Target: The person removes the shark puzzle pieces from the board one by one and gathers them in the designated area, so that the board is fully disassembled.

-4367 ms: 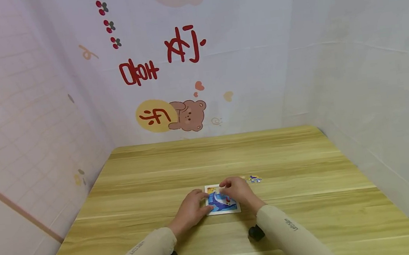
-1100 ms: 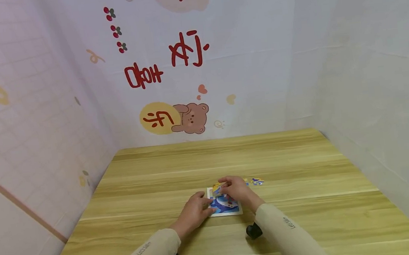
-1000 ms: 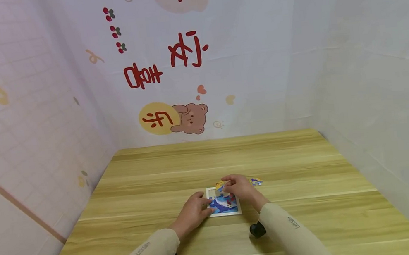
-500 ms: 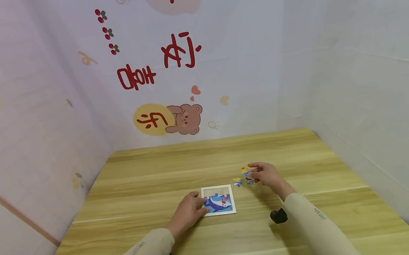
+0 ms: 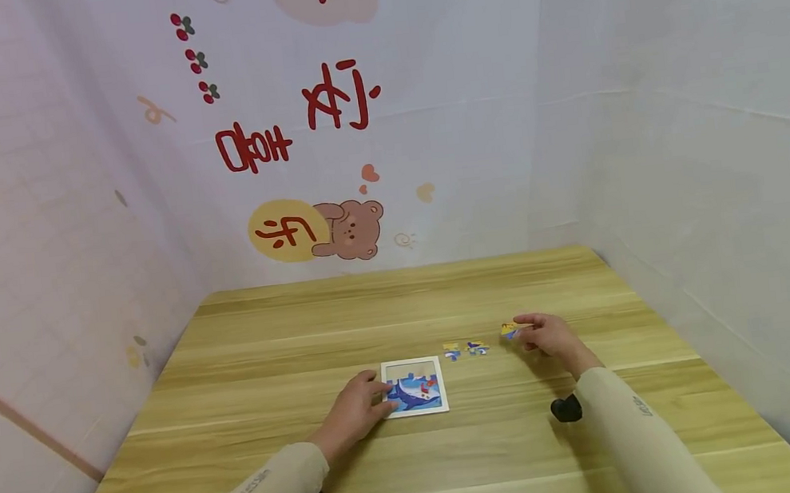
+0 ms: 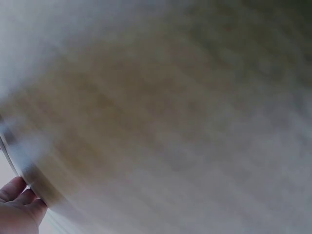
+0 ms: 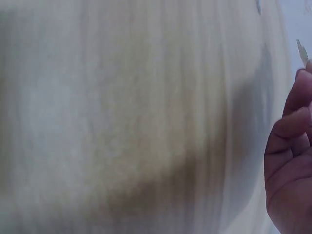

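Note:
My left hand (image 5: 353, 411) rests at the left edge of a white-framed jigsaw puzzle (image 5: 416, 413), its fingertips and thumb touching the frame. Inside, a blue whale picture fills the lower part; the upper strip shows pale bare backing. Off to the right, my right hand (image 5: 553, 340) pinches a yellow-and-blue puzzle piece (image 5: 510, 330) between thumb and fingers, held tilted above the table. In the right wrist view, the curled right hand (image 7: 292, 161) holds the piece (image 7: 302, 52), seen edge-on. The left wrist view shows only the left hand's fingers (image 6: 22, 202) at the lower left corner.
Two loose puzzle pieces lie between the frame and my right hand: one yellow and blue (image 5: 453, 351), the other darker blue and yellow (image 5: 478, 348). The wood-grain table (image 5: 290, 346) meets a printed white wall covering (image 5: 493, 212) at its back and sides.
My right hand has lifted the yellow-and-blue piece out of the frame's upper part and carried it right, past the loose pieces. The left hand stays at the frame's left edge.

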A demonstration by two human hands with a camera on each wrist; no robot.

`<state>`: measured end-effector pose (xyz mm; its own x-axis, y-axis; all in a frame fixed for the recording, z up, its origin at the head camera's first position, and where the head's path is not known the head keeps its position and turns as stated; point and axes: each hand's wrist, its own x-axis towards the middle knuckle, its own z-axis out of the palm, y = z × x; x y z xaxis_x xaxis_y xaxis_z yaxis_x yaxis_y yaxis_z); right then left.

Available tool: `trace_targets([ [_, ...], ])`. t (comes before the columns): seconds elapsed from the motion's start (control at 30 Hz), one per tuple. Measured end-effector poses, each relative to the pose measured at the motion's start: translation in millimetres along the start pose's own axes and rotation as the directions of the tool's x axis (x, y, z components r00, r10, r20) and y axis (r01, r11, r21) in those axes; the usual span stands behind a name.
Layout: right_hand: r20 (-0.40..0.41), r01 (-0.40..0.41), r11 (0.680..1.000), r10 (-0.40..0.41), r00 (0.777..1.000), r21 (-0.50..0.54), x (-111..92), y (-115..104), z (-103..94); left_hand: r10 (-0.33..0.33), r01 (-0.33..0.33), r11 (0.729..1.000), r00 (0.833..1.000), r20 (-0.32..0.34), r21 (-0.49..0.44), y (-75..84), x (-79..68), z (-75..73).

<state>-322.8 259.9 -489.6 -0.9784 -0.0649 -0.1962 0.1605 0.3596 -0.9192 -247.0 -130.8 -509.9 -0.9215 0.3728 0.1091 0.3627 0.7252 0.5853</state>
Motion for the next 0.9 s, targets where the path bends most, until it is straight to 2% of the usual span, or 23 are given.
trace_targets([
  [0.17, 0.051, -0.021, 1.000, 0.021, 0.998, -0.009, 5.3, 9.2, 1.4, 0.007, -0.007, 1.000, 1.000, 0.000, 0.002, -1.7, 0.6, 0.2],
  [0.4, 0.043, 0.039, 0.998, -0.037, 0.998, -0.054, 10.1, 11.6, 4.5, 0.001, -0.001, 1.000, 1.000, -0.012, 0.016, 0.1, 1.9, -3.0],
  [0.6, 0.077, 0.036, 0.997, -0.031, 0.997, -0.069, 11.1, 12.9, 4.9, -0.003, 0.003, 1.000, 1.000, 0.001, 0.007, 2.0, 1.2, -4.6],
  [0.9, 0.086, 0.046, 0.992, -0.036, 0.996, -0.117, 9.8, 12.4, 6.8, -0.003, 0.003, 1.000, 1.000, 0.006, -0.004, 1.2, 1.0, -3.7],
])
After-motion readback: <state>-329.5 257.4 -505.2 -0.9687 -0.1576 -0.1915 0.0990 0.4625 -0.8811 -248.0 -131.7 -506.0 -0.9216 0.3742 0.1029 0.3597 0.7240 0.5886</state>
